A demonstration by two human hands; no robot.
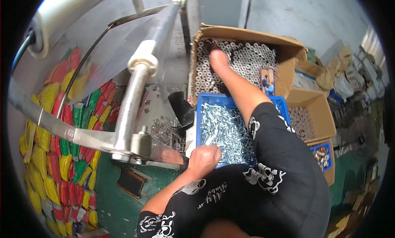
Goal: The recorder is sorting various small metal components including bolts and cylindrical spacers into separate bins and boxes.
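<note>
Your left hand (204,159) sits closed in a loose fist at the near-left corner of the blue crate (205,99), knuckles up, fingers curled down into the silvery screws (224,129); whether it pinches any, you can't tell from here (fingertips are hidden). Your right hand (219,59) reaches far out into the big cardboard box (247,34), fingers pressed down among the grey tubes (251,57) standing on end; the grip itself is out of sight, so no call on spread or pinching. Progress, as a judgement: both containers look nearly full, crate heaped with screws and box packed with tube ends, so most of the stock is untouched and plenty is left. Left of the crate a metal machine frame (135,94) carries a roll of clear film (61,16), with a small scatter of loose screws and washers (162,129) on its bed. Finished coloured packets (61,155) (red, yellow, green) lie in a large pile at far left, too many to count. Counts: one blue crate in front, a second smaller blue crate (323,153) at right, three open cardboard boxes visible (the second cardboard box (308,114) also holds tubes), one film roll, two hands. Screws and tubes run to hundreds, uncountable.
</note>
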